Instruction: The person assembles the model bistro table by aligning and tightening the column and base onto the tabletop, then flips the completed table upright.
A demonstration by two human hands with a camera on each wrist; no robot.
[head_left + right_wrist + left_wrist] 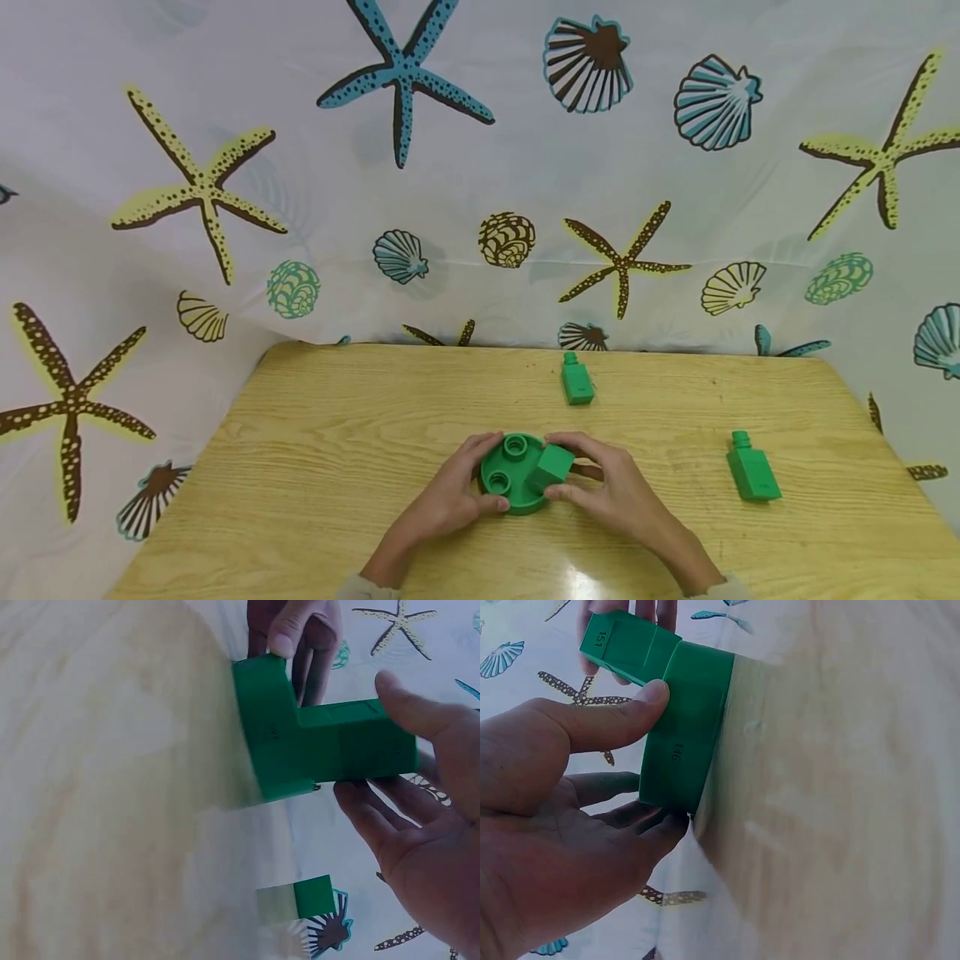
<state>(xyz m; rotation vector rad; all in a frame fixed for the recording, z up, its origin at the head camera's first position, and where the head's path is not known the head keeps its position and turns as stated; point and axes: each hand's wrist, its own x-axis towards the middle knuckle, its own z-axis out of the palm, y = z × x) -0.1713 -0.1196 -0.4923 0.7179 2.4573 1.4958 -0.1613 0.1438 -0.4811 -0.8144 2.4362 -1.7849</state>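
We're gripping the round green base (513, 473) with our left hand (450, 492); our right hand (615, 492) is pinching the green block (551, 467), standing upright on the base's right side.

I see my R hand (427, 817) w/ thumb and fingers around a green block (360, 742) pushed against a green round base (264, 727) on the wood table (112, 787), L-hand fingers (289, 630) at the base's far edge, another green block (313, 895) nearby.
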